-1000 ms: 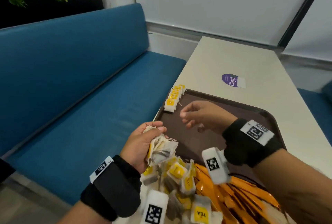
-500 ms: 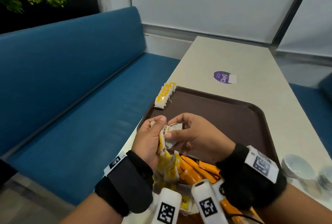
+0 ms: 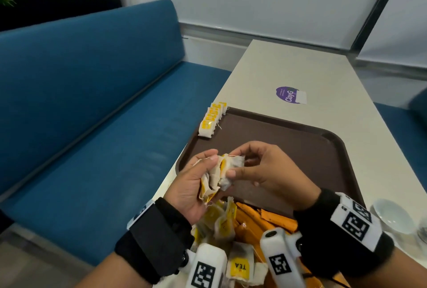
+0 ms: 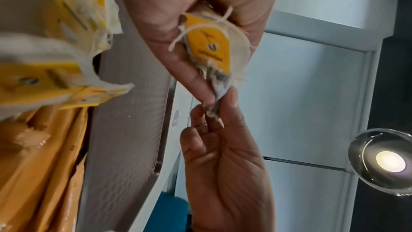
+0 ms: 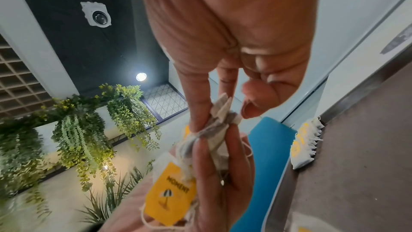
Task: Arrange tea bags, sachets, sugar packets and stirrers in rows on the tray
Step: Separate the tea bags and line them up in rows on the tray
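So the left hand (image 3: 196,186) is clutching a small bunch of tea bags (image 3: 216,178), fingers curled round it, held in the air over the tray's near left corner. The right hand (image 3: 265,172) is right against it, thumb and forefinger pinching the corner of one bag (image 4: 219,93) that sticks out toward the right. Looks to me like it's peeling that one off the bunch, so the pull goes rightward, away from the left palm.

The started row (image 3: 212,119) of tea bags runs along the tray's far left edge, well ahead of both hands, long axis following that edge. I'd guess the next bag goes at its near end.

The brown tray (image 3: 300,140) is mostly bare in the middle. The near end holds a loose heap of tea bags (image 3: 221,220) plus orange sachets (image 3: 261,218).
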`<state>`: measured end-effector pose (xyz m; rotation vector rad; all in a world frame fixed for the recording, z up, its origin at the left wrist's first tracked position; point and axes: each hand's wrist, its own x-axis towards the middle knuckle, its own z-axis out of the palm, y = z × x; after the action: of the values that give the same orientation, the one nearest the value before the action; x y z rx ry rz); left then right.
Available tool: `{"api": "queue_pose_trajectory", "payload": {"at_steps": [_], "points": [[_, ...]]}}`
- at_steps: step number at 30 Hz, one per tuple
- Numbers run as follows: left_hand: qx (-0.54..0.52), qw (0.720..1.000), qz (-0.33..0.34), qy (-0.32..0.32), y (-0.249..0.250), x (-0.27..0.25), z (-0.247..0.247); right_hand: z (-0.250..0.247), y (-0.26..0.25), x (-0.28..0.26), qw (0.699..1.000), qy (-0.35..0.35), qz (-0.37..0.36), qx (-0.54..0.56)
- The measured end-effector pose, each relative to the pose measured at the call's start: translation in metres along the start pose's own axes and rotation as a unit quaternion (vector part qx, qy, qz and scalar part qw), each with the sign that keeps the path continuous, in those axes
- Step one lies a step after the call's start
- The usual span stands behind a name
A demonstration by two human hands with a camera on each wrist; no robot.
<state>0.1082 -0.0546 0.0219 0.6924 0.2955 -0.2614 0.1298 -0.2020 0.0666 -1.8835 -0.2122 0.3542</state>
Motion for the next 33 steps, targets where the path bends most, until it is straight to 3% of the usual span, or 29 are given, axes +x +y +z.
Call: {"api": "queue_pose_trajectory", "payload": {"at_steps": [10,21,26,29,33], "points": [[0.044,0.999,0.027,-0.007,0.004,0.002,-0.011,0.002,0.003,-0.003,0.999,0.035,0.036,-0.008],[0.174,0.975,0.140,0.019,0.014,0.003,-0.020,0.011,-0.012,0.006,0.994,-0.035,0.104,-0.014],[0.158,0.976,0.135,0.062,0.027,0.012,-0.032,0.008,-0.015,0.024,0.990,-0.056,0.106,-0.079],[0.150,0.979,0.116,0.081,0.033,0.017,-0.038,0.008,-0.018,0.039,0.989,-0.029,0.095,-0.112],[0.117,0.983,0.105,0.092,0.039,0.015,-0.048,0.007,-0.019,0.073,0.989,0.058,0.077,-0.113]]}}
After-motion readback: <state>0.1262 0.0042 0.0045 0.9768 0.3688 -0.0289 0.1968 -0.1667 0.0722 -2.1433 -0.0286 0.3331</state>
